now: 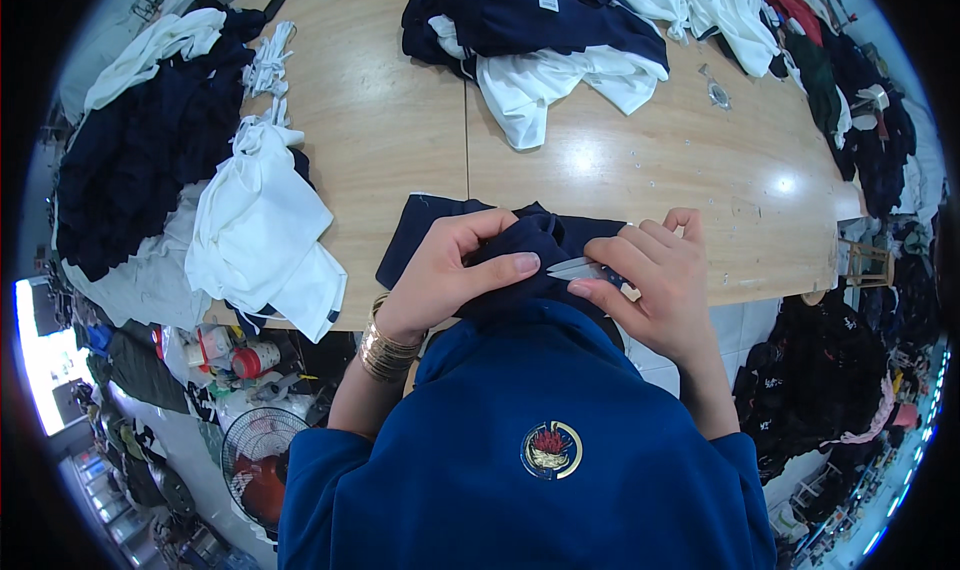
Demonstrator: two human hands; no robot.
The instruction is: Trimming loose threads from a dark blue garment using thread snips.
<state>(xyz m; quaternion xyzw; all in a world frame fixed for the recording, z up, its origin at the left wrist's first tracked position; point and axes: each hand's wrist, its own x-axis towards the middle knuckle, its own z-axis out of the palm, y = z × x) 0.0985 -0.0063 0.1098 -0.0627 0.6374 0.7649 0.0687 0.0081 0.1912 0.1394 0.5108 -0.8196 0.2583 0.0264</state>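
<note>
A navy blue garment (412, 232) lies bunched at the near edge of the wooden table, partly hanging over it toward me. My left hand (450, 275), with gold bangles at its wrist, grips a fold of the cloth between thumb and fingers. In my right hand (655, 282) is a small pair of thread snips (576, 268). Their pointed metal blades face left, just beside my left thumb and close to the fold. Dark handles are partly covered by my right fingers. Whether the blades touch the cloth I cannot tell.
On the wooden table (370, 120), white garments (258, 220) and a navy heap (150, 160) lie at the left. A navy garment pile (500, 15) over white cloth sits at the far side. A fan (262, 460) stands lower left; dark clothes (815, 375) are heaped lower right.
</note>
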